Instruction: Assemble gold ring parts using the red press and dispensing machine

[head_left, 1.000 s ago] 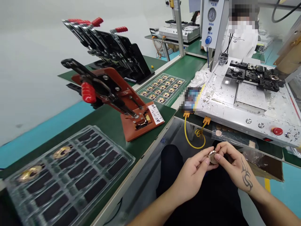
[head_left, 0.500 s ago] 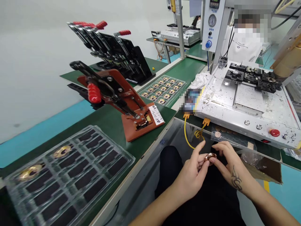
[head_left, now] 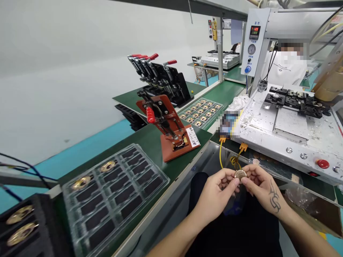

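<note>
My left hand [head_left: 218, 192] and my right hand [head_left: 261, 184] are together above my lap. Between their thumbs and fingers they hold a small round shiny metal part [head_left: 240, 174]. Its flat, pale gold face is turned up towards me; the fingers cover its edges. To the left lies a clear plastic tray [head_left: 68, 201] with dark pockets, and two gold-coloured metal parts [head_left: 81, 182] sit in its far-left pockets. A brown clamp fixture [head_left: 167, 151] with a red-tipped handle [head_left: 150, 115] stands on the green bench behind that tray.
A white press machine [head_left: 254, 134] with a red button [head_left: 323, 164] stands at the right. Black clamps [head_left: 178, 84] and a filled tray [head_left: 211, 117] are further back. At the lower left a black foam box [head_left: 50, 221] holds gold parts. A person [head_left: 288, 67] sits beyond the press.
The view has swung left and up, bringing the black foam box into sight. Both hands have closed in around the round part, and its flat face now shows.
</note>
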### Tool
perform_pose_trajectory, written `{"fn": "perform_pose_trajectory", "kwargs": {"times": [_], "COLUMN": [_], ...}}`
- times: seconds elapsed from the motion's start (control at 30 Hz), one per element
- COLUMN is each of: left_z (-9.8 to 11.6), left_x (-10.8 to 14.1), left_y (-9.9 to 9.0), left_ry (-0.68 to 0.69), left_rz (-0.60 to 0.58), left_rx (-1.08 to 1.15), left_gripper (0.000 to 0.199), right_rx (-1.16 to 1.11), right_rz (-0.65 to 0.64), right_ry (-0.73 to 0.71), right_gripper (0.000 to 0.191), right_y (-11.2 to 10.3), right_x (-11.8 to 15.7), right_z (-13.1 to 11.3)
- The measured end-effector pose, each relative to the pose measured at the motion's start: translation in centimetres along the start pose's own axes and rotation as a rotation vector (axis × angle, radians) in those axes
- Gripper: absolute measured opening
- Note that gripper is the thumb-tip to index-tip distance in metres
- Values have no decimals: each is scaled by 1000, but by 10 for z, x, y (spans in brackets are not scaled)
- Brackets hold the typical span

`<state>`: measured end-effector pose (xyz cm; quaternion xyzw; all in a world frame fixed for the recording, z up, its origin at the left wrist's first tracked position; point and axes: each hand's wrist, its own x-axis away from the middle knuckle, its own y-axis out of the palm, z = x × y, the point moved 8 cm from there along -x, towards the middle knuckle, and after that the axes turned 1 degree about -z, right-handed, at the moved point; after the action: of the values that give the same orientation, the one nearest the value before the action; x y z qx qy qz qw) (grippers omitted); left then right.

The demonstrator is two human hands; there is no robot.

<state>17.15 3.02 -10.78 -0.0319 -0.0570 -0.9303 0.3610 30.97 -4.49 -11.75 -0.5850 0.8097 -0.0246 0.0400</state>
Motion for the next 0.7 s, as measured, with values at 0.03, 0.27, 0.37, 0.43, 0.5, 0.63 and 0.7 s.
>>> {"fn": "perform_pose_trajectory", "kwargs": {"times": [0.03,0.27,0.37,0.43,0.5,0.63,0.7], "left_z": [3,26,72,122,168,198,207], "left_x": [1,7,5,8,15,-16,-27], "left_y": [-2,-17,-48,-91,-131,-156,-160], "left_ry": [10,104,292,541,815,904,892], "left_rz": [4,65,153,393,623,389,340], "left_rx": [-28,-211,-378,-528,-712,-1101,-1126], "left_gripper": [25,16,17,17,21,47,55], "right_rx": [56,552,571,549,517,502,493], "right_rz": [-29,-289,-258,-214,-185,-148,-119], "right_ry": [-75,-571,-635,-657,-670,-662,-643], "right_gripper": [34,48,44,36,32,33,32], "right_y": [1,19,22,22,22,25,27], "right_x": [-1,-10,-29,-45,-60,-74,-78], "right_z": [-8,-50,-61,-71,-81,-94,-95]}}
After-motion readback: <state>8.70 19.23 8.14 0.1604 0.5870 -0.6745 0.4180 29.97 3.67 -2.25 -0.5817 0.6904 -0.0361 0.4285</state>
